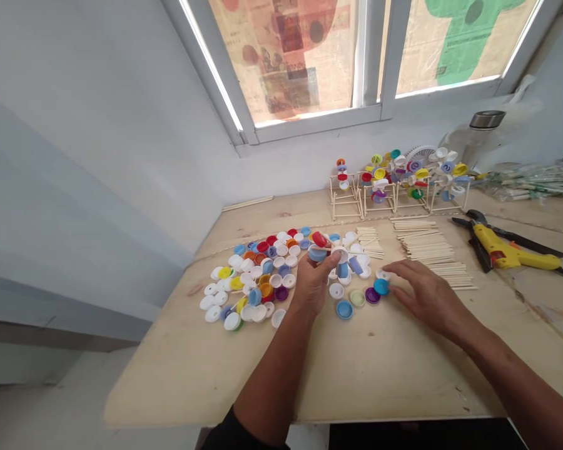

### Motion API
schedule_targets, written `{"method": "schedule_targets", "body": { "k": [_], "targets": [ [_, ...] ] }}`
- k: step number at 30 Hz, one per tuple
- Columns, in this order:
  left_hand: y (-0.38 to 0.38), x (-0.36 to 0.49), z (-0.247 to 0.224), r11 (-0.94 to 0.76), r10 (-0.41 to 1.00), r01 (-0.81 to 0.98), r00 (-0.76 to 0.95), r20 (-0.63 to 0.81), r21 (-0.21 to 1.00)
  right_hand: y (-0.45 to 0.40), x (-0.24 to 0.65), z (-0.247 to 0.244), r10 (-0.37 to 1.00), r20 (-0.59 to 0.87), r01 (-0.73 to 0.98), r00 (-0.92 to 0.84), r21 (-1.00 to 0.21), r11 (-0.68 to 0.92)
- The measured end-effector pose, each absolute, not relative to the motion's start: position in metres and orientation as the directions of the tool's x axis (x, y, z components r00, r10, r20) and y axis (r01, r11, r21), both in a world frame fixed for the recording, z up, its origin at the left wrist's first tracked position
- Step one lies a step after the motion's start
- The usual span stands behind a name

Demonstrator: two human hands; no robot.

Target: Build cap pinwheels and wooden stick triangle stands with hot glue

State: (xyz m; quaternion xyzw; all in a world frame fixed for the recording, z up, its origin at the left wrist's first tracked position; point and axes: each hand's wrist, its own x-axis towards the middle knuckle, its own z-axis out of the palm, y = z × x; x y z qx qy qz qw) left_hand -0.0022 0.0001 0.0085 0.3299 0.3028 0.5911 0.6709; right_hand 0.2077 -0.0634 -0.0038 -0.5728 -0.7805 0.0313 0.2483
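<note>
My left hand (313, 281) is closed around a wheel of bottle caps (319, 240) joined by thin wooden sticks; red, blue and white caps show on it. Part of the wheel is hidden behind the fingers. My right hand (425, 294) is lowered to the table with thumb and fingers apart. Its fingertips reach a white bottle cap (382, 274) and a blue bottle cap (381, 287). Left of these caps lie a purple cap (372, 295), a pale green cap (357, 299), another blue cap (344, 310) and a white cap (336, 291).
A spread of coloured caps (258, 275) covers the table's left middle. Cut sticks (426, 247) lie beyond my right hand, beside a yellow glue gun (511, 250) and black-handled pliers (479, 247). Stick frames with cap wheels (398, 178) stand along the wall, near a bottle (483, 134).
</note>
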Motion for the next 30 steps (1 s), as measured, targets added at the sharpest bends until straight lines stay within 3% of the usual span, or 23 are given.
{"method": "schedule_targets", "body": {
  "k": [6,10,17,22,30],
  "targets": [
    [-0.002,0.001,0.008,0.106,0.992,-0.565,0.112,-0.052,0.818,-0.101,0.234,0.04,0.869,0.486,0.906,0.094,-0.404,0.128],
    [-0.003,0.001,0.007,0.115,0.99,-0.535,0.126,-0.055,0.837,-0.137,0.267,0.065,0.832,0.518,0.946,0.196,-0.324,-0.021],
    [-0.006,0.002,0.011,0.116,0.986,-0.534,0.165,-0.031,0.837,-0.129,0.371,0.047,0.888,0.33,0.948,0.319,-0.122,-0.295],
    [-0.005,0.002,0.011,0.1,0.984,-0.498,0.178,-0.011,0.861,-0.099,0.419,0.009,0.948,0.26,0.979,0.181,0.048,-0.2],
    [-0.009,0.005,0.016,0.103,0.99,-0.505,0.136,-0.039,0.857,-0.073,0.421,-0.012,0.973,0.217,0.985,0.077,0.134,-0.108]
  ]
}}
